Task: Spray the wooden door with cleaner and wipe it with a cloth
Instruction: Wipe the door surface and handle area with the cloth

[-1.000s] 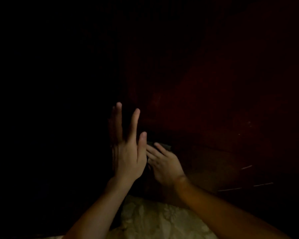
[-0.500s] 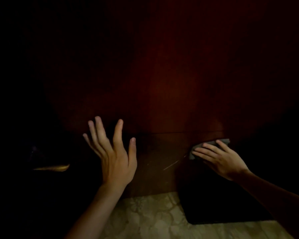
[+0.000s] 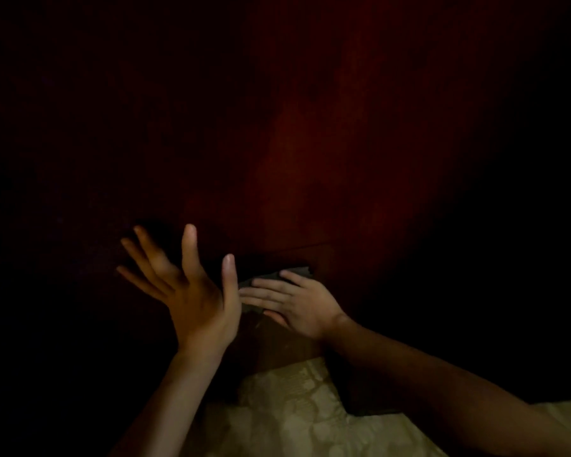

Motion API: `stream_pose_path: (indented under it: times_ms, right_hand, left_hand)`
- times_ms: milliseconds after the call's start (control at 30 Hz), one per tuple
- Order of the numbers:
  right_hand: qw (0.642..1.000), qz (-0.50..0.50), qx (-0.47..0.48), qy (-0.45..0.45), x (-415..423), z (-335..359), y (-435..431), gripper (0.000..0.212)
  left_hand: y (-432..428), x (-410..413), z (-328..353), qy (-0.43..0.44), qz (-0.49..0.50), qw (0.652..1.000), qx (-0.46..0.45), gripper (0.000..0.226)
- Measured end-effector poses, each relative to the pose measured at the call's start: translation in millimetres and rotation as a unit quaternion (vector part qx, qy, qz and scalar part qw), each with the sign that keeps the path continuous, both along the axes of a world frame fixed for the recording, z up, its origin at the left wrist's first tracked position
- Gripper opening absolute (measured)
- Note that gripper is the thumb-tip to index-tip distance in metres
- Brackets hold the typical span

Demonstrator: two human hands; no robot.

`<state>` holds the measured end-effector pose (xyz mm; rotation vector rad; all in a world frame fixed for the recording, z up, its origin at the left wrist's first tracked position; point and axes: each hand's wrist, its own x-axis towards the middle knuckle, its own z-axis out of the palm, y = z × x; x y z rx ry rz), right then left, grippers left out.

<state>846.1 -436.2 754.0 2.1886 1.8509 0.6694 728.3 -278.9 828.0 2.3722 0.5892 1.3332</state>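
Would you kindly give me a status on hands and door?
Left hand open, fingers spread. Right hand flat, pressing cloth on door. Nothing visibly in the way.

Single head view, looking forward and down, close to door (image 3: 310,159); floor (image 3: 294,407) at bottom edge.

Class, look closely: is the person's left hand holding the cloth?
No, the left hand is spread open and bare; the right hand presses the cloth flat against the wooden door.
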Motion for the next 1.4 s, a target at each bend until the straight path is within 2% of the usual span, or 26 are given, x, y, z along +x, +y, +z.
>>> stream_pose_path:
  times_ms: [100,200,267,333,500,567,667,767,867,933,1033,1100,1133,1267,1333,1400]
  right_hand:
    - [0.996,-0.075,-0.025,0.029,26.4,-5.9,-66.0,0.068]
    - [0.985,-0.166,0.005,0.036,34.1,5.7,-107.1,0.062]
    - [0.966,-0.241,0.080,0.045,32.3,30.9,-113.4,0.058]
    - [0.943,-0.275,0.182,0.047,38.9,67.0,-107.5,0.062]
    - [0.873,-0.258,0.409,0.065,67.9,191.1,-78.5,0.072]
    - [0.850,-0.239,0.466,0.051,74.5,215.2,-70.0,0.073]
    - [0.865,-0.225,0.446,0.050,75.3,182.7,-70.4,0.072]
    - [0.882,-0.282,0.362,0.111,58.6,92.3,-81.6,0.072]
    - [0.898,-0.329,0.253,0.148,34.4,15.6,-96.6,0.062]
    - [0.909,-0.337,0.188,0.159,28.2,-2.8,-109.3,0.061]
    - [0.919,-0.322,0.166,0.156,33.9,14.5,-119.0,0.057]
    - [0.918,-0.311,0.192,0.153,43.0,46.7,-116.4,0.056]
    - [0.914,-0.300,0.234,0.142,50.7,68.9,-112.3,0.057]
    - [0.866,-0.222,0.437,0.097,77.2,186.5,-86.0,0.066]
    - [0.838,-0.209,0.499,0.073,80.7,236.8,-77.6,0.064]
    - [0.823,-0.211,0.525,0.048,80.7,258.0,-73.2,0.061]
  left_hand:
    - [-29.2,19.9,10.1,0.013,-0.021,1.000,0.013,0.065]
    - [-54.5,38.2,26.9,0.010,-0.052,0.997,0.052,0.064]
    - [-68.0,50.7,41.7,-0.007,-0.058,0.995,0.078,0.065]
    - [-77.2,61.1,57.7,-0.024,-0.061,0.993,0.097,0.068]
    - [-85.2,74.9,89.7,-0.042,-0.024,0.992,0.116,0.063]
    - [-80.5,77.7,89.7,-0.026,0.002,0.993,0.114,0.064]
    - [-70.2,77.8,81.5,0.022,0.027,0.989,0.143,0.076]
    - [-66.7,77.9,77.0,0.051,0.043,0.984,0.166,0.080]
    - [-67.2,78.6,74.4,0.054,0.049,0.982,0.173,0.081]
    - [-66.4,78.3,72.0,0.049,0.051,0.981,0.182,0.081]
    - [-66.8,79.4,72.9,0.054,0.058,0.979,0.187,0.081]
    - [-67.3,80.5,72.8,0.054,0.062,0.979,0.186,0.081]
    - [-67.4,80.7,72.3,0.056,0.062,0.979,0.186,0.081]
    - [-65.3,80.0,68.6,0.056,0.062,0.978,0.190,0.082]
    - [-65.2,79.9,68.1,0.060,0.067,0.978,0.190,0.083]
    - [-65.9,79.1,69.4,0.064,0.066,0.978,0.185,0.082]
